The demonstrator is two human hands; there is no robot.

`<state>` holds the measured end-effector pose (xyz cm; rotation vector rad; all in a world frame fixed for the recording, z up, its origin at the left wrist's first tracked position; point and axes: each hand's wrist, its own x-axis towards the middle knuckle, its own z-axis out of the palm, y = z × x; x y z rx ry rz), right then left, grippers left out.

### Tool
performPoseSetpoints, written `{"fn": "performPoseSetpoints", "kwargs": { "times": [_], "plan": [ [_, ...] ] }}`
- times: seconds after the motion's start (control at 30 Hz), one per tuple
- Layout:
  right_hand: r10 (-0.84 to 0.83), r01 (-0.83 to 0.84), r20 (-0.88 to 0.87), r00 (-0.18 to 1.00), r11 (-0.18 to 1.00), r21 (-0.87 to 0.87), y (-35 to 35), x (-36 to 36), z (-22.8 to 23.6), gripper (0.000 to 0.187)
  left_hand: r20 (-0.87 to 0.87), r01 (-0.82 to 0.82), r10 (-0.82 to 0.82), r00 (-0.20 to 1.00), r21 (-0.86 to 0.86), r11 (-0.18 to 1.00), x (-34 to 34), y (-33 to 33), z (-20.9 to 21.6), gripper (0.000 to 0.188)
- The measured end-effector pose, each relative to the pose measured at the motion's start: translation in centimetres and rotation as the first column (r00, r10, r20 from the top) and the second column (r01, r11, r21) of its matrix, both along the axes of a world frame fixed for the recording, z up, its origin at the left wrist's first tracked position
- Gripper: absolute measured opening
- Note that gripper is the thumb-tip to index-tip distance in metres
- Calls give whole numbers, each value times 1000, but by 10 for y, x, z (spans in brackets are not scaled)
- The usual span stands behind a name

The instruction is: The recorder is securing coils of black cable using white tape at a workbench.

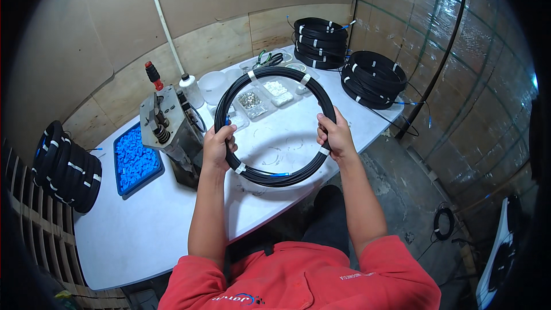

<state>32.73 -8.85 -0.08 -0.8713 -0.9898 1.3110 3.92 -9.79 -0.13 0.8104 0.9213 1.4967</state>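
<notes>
A coil of black cable (275, 181), bound with several white ties, is held up above the white table in both hands. My left hand (218, 146) wraps round its left side, and my right hand (335, 133) closes round its right side. A small blue connector (279, 174) shows on the lower part of the ring, and a bit of blue shows by my left fingers. Through the ring I see a clear tray of small metal parts (250, 101) and one of white pieces (278, 93).
Left of my arm stands a metal press (166, 120) with a red-and-black handle, beside a blue tray (162, 167) of small blue parts. Stacked coils stand at the far left (68, 166), back (320, 43) and right (374, 79). A white-capped bottle (190, 89) and pliers (265, 60) lie behind.
</notes>
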Motion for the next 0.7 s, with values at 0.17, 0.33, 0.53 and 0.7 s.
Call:
{"fn": "performPoseSetpoints", "kwargs": {
  "times": [0.17, 0.33, 0.53, 0.7],
  "plan": [
    [-15, 15, 1, 1000, 1000, 6, 1, -1, -1, 17, -5, -12, 12, 1000, 0, 1000, 1, 1, -2, 14],
    [-23, 23, -21, 999, 1000, -6, 0, 0, -1, 17, -32, -15, 15, 999, 4, 1000, 1, 1, 0, 15],
    [-17, 16, -64, 998, 1000, -17, -2, 2, -3, 16, -50, -3, 3, 999, 5, 1000, 2, -2, 7, 16],
    [-13, 12, -46, 999, 1000, -24, 0, 4, -7, 29, -43, -3, 3, 999, -3, 1000, 3, -4, 7, 17]
  ]
}}
